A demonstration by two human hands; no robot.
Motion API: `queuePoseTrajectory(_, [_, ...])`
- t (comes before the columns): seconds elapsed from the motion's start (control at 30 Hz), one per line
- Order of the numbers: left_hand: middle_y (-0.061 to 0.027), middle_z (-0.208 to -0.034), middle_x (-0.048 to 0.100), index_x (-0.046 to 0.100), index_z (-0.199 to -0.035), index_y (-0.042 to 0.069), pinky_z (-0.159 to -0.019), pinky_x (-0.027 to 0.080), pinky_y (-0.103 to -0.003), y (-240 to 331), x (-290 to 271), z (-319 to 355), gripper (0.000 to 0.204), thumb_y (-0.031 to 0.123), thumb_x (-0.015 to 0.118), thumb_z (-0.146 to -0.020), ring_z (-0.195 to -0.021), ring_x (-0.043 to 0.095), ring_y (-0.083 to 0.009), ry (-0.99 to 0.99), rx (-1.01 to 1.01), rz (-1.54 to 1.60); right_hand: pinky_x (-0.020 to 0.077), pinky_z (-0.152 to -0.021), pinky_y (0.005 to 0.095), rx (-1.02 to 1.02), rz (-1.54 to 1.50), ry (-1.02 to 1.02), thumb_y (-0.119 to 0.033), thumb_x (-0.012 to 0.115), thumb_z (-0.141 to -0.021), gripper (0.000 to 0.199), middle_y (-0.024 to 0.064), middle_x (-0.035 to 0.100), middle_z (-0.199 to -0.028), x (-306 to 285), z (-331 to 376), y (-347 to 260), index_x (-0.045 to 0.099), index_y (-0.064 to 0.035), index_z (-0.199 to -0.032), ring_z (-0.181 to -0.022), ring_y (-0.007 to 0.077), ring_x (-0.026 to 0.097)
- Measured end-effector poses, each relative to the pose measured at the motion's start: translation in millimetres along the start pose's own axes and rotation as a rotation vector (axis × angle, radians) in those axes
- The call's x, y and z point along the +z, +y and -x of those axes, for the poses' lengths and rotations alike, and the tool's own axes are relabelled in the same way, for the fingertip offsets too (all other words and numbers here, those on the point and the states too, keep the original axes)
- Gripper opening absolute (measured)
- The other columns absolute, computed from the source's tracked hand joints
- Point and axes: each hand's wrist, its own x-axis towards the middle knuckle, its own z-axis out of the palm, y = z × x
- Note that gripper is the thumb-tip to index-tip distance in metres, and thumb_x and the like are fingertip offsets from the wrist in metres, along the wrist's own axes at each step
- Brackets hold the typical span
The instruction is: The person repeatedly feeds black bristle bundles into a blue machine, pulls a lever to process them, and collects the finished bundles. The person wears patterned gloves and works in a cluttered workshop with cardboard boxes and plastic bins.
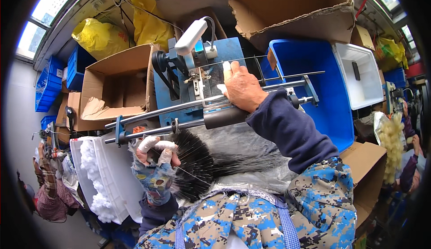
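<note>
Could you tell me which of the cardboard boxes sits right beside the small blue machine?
The open cardboard box left of the blue machine; the torn one sits above the blue bin.

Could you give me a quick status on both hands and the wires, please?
Left hand gripping bundle of black wires on lap. Right hand resting on blue machine, fingers at a thin wire. Nothing blocking.

Hands (155, 152) on wire bundle (197, 163), machine (197, 76)

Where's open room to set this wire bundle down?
Blue bin right of the machine shows bare floor. White bin beyond holds one dark item. Crowded: rails, lap sheet under the wire bundle, left tray with white fluff.
</note>
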Motion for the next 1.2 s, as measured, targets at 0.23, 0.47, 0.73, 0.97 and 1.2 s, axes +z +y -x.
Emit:
queuePoseTrajectory(0.23, [-0.0166, -0.089, 0.064, 0.046, -0.117, 0.004, -0.045, 0.045, -0.022, -1.2, 11.9, -2.5, 0.035, -0.001, 0.058, -0.084, -0.058, 0.058, -0.0143, -0.087, 0.018, 0.092, 0.0378, -0.077, 0.0381, -0.001, 0.260, 0.299, -0.016, 0.065, -0.072, 0.025, 0.0082, 0.052, -0.094, -33.9, -6.1, 42.2, 0.059, -0.0037, -0.092, -0.092, 0.0255, 0.048])
queuePoseTrajectory(0.47, [-0.0154, -0.083, 0.063, 0.047, -0.115, 0.004, -0.045, 0.045, -0.022, 1.7, -1.2, 0.4, 0.032, 0.002, 0.057, -0.085, -0.058, 0.058, -0.0145, -0.003, 0.098, 0.024, 0.0362, -0.078, 0.0391, -0.077, 0.261, -0.042, -0.010, 0.055, -0.077, 0.012, 0.0068, 0.064, -0.077, -48.4, 2.2, 45.7, 0.064, -0.0073, -0.082, -0.089, 0.0228, 0.054])
queuePoseTrajectory(0.73, [-0.0145, -0.086, 0.063, 0.051, -0.111, 0.003, -0.055, 0.049, -0.026, 8.8, 22.3, 1.1, 0.026, 0.001, 0.057, -0.085, -0.066, 0.060, -0.0185, -0.061, 0.074, 0.128, 0.0439, -0.080, 0.0397, -0.433, -0.698, -0.053, -0.011, 0.067, -0.076, 0.048, 0.0169, 0.055, -0.107, -61.0, 103.3, -39.2, 0.047, 0.0023, -0.117, -0.083, 0.0290, 0.058])
queuePoseTrajectory(0.97, [-0.0070, -0.087, 0.062, 0.057, -0.105, 0.003, -0.069, 0.048, -0.028, 9.4, -10.0, 8.4, 0.035, 0.017, 0.070, -0.076, -0.076, 0.059, -0.0161, -0.176, -0.077, -0.349, 0.0479, -0.060, 0.0379, -0.368, -1.095, 0.018, -0.001, 0.059, -0.078, 0.022, 0.0176, 0.060, -0.079, -52.3, 75.4, -57.6, 0.055, -0.0025, -0.100, -0.070, 0.0348, 0.061])
queuePoseTrajectory(1.2, [-0.0137, -0.095, 0.063, 0.054, -0.112, 0.001, -0.074, 0.049, -0.040, -78.3, -53.8, 6.0, 0.050, 0.022, 0.071, -0.070, -0.086, 0.060, -0.0349, -0.811, 0.043, -1.353, 0.0455, -0.064, 0.0392, -0.104, 0.051, 0.219, -0.007, 0.054, -0.076, 0.010, 0.0141, 0.054, -0.085, -21.7, -18.0, -1.9, 0.060, -0.0069, -0.084, -0.080, 0.0287, 0.057])
